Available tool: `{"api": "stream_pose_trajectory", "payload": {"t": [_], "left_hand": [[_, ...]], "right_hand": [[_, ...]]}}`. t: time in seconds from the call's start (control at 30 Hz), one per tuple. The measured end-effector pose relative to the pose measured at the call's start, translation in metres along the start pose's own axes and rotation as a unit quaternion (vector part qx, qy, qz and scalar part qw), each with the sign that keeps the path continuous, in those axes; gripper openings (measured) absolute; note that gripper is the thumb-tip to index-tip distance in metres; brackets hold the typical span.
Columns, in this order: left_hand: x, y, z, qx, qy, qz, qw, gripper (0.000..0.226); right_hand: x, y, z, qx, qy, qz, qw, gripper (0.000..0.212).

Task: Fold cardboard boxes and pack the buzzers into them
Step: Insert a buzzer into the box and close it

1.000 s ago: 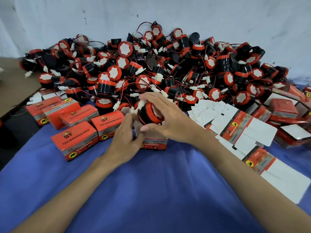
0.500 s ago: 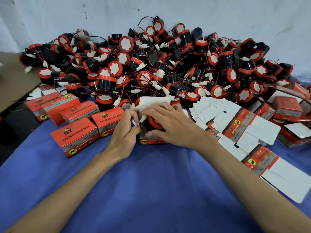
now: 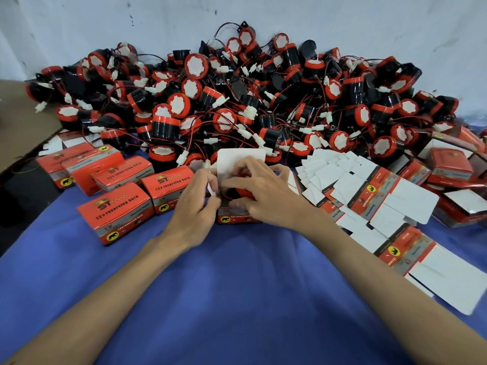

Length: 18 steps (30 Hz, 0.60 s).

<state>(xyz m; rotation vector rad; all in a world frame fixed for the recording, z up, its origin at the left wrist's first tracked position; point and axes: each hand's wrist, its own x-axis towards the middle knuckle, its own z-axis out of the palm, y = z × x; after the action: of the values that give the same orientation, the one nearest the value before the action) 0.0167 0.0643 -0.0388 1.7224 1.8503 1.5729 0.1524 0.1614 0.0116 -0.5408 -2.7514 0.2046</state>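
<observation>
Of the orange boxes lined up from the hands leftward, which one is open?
The open box between the left hand and right hand: its white lid flap stands up behind a buzzer. The closed boxes to its left are shut.

Straight ahead of you, on the cloth (image 3: 237,285), stands the open box (image 3: 238,219), with a buzzer (image 3: 243,193) in it and its lid flap (image 3: 241,159) upright behind. Your left hand (image 3: 196,204) is at the box's left side and your right hand (image 3: 263,196) lies over the buzzer (the box's near wall shows below both). To the left, the closed boxes (image 3: 116,214) lie clustered side by side. To the right, the flat cartons (image 3: 382,204) fan out, overlapping, toward the near right edge. Behind all of these the pile of buzzers (image 3: 237,101) runs left to right against the wall (image 3: 263,17). More folded boxes (image 3: 448,164) sit at far right, beyond the flat cartons. A cardboard sheet (image 3: 15,114) lies at far left, beside the pile.
</observation>
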Motion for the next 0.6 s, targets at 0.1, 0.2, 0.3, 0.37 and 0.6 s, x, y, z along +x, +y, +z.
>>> {"api": "stream_pose_trajectory", "payload": {"t": [0.1,0.2,0.3,0.37,0.6], "left_hand": [[0.000,-0.002,0.000,0.009,0.001,-0.005,1.000,0.013],[0.000,-0.004,0.000,0.011,0.000,-0.005,1.000,0.009],[0.001,-0.004,0.000,0.014,-0.001,-0.002,1.000,0.008],[0.001,-0.005,0.000,0.017,-0.001,-0.005,1.000,0.008],[0.000,-0.006,0.000,0.017,-0.004,0.005,1.000,0.014]], "right_hand": [[0.001,0.001,-0.002,0.002,-0.016,0.008,1.000,0.028],[-0.001,0.001,-0.001,-0.017,-0.021,-0.031,0.999,0.024],[-0.003,0.000,0.005,-0.040,-0.016,-0.036,0.998,0.024],[-0.002,0.001,0.006,-0.042,0.010,-0.017,0.999,0.024],[0.000,0.002,-0.009,-0.041,-0.017,-0.029,0.999,0.019]]}}
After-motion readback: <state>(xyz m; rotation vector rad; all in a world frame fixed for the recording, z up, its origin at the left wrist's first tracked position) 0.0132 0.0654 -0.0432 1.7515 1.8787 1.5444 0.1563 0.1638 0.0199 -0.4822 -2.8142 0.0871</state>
